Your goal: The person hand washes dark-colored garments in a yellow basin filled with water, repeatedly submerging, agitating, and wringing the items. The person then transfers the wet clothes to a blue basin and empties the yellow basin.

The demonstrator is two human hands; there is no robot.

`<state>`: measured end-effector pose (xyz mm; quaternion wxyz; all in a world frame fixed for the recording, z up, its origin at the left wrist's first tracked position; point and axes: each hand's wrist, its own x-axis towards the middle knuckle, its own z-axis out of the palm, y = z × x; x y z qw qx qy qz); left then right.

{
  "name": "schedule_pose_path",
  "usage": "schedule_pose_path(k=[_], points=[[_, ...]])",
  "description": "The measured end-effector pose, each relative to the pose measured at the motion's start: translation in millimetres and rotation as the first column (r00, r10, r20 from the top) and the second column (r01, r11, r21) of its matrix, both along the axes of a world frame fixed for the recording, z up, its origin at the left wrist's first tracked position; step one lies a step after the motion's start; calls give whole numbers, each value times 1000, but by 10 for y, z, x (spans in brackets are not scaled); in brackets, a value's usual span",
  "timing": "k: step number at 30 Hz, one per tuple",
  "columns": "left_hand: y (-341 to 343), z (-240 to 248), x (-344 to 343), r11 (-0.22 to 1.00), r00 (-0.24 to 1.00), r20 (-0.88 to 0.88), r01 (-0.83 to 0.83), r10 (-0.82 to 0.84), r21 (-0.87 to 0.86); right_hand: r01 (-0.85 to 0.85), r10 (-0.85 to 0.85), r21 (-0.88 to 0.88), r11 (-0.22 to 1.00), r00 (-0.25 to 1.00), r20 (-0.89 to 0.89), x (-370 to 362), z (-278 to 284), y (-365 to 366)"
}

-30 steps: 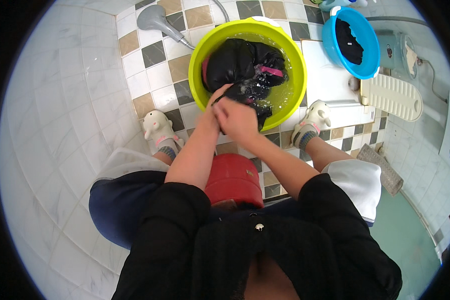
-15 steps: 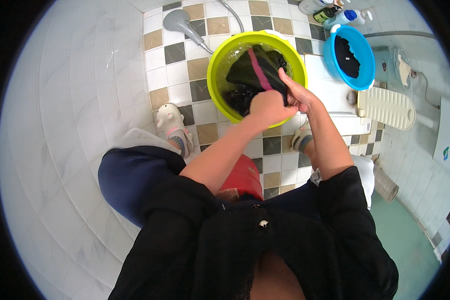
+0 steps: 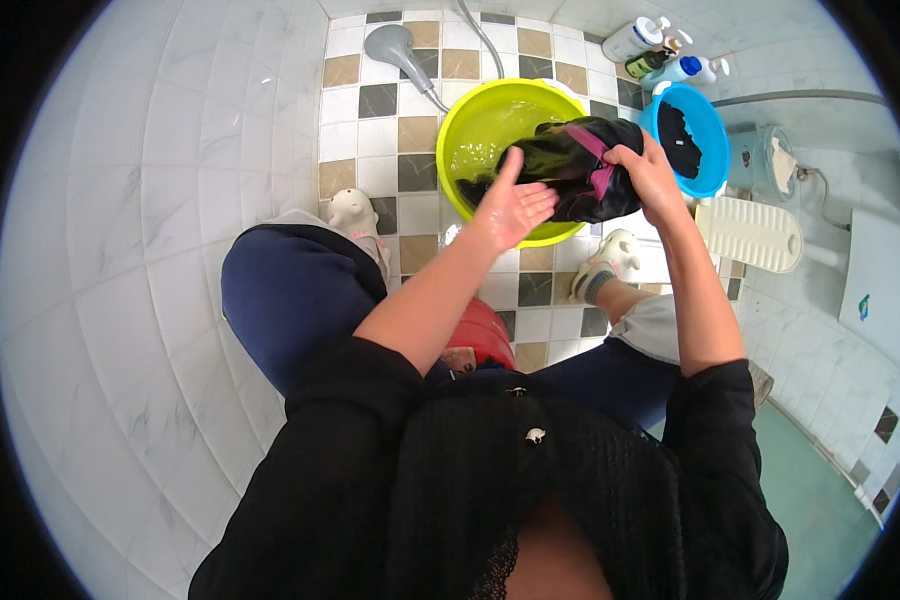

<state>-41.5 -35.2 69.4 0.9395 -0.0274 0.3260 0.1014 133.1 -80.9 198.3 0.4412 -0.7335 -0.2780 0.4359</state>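
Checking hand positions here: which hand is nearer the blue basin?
Right. The right hand, gripping the black garment, is just left of the blue basin; the left hand is farther left, over the yellow-green tub.

My black cloth (image 3: 573,170) is banded with magenta-pink. The basin (image 3: 492,118) is lime yellow, the tub (image 3: 714,150) bright blue (both with white grips (image 3: 662,88)). I see floor tiles (image 3: 417,172) checkered in white, tan and dark grey, and wall tiles (image 3: 170,200) white with grey veins. My trousers (image 3: 300,300) are navy, my slippers (image 3: 354,212) cream, my sleeves (image 3: 345,420) black.
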Motion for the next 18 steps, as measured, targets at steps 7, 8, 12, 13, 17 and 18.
schedule_pose_path(k=[7,8,12,13,17,18], points=[[651,463,35,983,983,180,2,-36,183,-449,401,48,892,836,375,-686,888,-139],[701,665,9,987,999,35,12,-18,158,-533,494,-54,844,736,463,-772,925,-168],[780,243,198,986,993,112,19,-38,163,-538,538,-221,813,551,638,-1117,684,-311],[711,322,160,981,991,41,118,-126,153,-525,514,-207,825,548,660,-1162,567,-300],[498,138,89,974,986,169,-28,-11,223,-466,357,-72,882,560,748,-1293,27,-120],[517,-213,109,977,991,127,-57,32,204,-453,315,-31,891,567,761,-1306,-115,-47]])
